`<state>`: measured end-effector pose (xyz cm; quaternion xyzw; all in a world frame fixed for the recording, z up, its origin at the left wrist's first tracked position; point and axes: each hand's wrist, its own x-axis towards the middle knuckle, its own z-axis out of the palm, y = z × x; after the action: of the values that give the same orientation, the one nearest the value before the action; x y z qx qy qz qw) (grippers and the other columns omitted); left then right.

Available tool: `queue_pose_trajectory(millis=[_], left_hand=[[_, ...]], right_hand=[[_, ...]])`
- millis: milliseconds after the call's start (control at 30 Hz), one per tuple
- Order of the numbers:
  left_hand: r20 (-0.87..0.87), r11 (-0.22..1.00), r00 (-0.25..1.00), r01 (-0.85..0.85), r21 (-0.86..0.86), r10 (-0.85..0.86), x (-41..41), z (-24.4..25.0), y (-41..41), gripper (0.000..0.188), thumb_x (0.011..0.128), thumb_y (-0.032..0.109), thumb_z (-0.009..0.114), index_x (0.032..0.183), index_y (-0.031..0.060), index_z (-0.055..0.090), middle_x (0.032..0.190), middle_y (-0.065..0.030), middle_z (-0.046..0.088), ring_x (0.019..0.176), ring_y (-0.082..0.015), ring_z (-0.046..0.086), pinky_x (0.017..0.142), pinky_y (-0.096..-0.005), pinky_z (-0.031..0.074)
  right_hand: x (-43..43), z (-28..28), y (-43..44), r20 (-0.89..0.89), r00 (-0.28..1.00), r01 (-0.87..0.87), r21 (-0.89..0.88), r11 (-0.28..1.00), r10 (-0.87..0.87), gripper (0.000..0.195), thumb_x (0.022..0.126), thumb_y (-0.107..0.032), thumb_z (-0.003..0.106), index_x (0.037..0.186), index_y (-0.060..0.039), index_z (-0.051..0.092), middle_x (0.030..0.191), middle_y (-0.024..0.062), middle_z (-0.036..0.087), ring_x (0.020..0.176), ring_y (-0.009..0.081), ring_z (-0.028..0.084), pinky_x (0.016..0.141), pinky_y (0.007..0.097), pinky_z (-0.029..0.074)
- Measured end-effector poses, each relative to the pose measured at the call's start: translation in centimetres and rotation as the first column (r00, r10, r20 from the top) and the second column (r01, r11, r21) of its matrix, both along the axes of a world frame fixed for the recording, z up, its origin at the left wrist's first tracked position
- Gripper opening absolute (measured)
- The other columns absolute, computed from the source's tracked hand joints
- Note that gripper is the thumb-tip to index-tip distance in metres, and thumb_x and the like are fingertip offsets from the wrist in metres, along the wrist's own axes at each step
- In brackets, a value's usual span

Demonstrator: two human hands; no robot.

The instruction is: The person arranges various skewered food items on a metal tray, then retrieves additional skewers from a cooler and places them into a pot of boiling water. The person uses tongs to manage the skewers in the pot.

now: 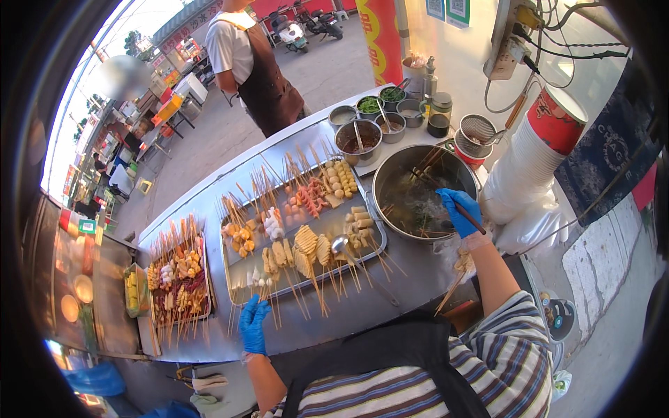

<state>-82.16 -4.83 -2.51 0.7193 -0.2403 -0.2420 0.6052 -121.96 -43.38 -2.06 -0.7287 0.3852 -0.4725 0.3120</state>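
My right hand (461, 211), in a blue glove, grips long dark chopsticks (470, 218) whose far ends reach into a large round metal pot (374, 194) of bubbling liquid with skewers in it. At the near left edge of a metal tray (384, 237) of skewered food is my left hand (254, 324), also blue-gloved, its fingers by the skewer sticks; whether it pinches one cannot be told. A ladle (341, 244) lies across the tray's near edge. Skewers of folded tofu sheet (306, 240) and fish balls (334, 180) rest in the tray.
Left of it stands a second tray of skewers (209, 292). Metal sauce pots (358, 158), a glass jar (440, 112), a wire strainer (476, 130) and stacked paper bowls (538, 141) stand around the large pot. A person in an apron (269, 78) stands beyond the counter. Cables hang at a power strip (509, 44).
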Motion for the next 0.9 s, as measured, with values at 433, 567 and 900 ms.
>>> queue_pose_trajectory(millis=[433,567,900], left_hand=[[-0.031,0.986,0.986,0.164,-0.002,-0.164,-1.1,1.4,-4.2,0.036,0.086,0.005,0.058,0.122,0.0005,0.051,0.106,-0.012,0.061,0.091,-0.0188,0.061,0.085,-0.0285,0.048],[-0.032,0.982,0.982,0.186,-0.008,-0.186,-2.4,2.5,-6.0,0.036,0.086,0.004,0.057,0.121,0.0008,0.051,0.105,-0.0117,0.061,0.092,-0.0189,0.06,0.085,-0.0292,0.048],[-0.053,0.979,0.978,0.202,0.016,-0.201,-2.5,2.0,-6.0,0.036,0.087,0.004,0.056,0.123,0.0022,0.051,0.104,-0.0101,0.061,0.092,-0.0181,0.059,0.085,-0.0292,0.048]], right_hand=[[-0.5,0.9,1.6,0.114,0.987,0.107,0.064,0.992,-0.114,0.014,0.085,-0.011,0.058,0.095,-0.0044,0.066,0.088,0.0115,0.065,0.08,0.0216,0.063,0.072,0.0297,0.049],[-2.1,-1.3,0.2,0.033,0.986,0.16,0.047,0.986,-0.162,0.014,0.084,-0.011,0.059,0.094,-0.0043,0.066,0.087,0.0112,0.066,0.079,0.0228,0.063,0.073,0.0306,0.049],[-1.6,-1.2,1.5,0.058,0.988,0.139,0.057,0.989,-0.142,0.015,0.086,-0.009,0.058,0.098,-0.0028,0.065,0.087,0.0086,0.063,0.078,0.0166,0.061,0.072,0.0261,0.047]])
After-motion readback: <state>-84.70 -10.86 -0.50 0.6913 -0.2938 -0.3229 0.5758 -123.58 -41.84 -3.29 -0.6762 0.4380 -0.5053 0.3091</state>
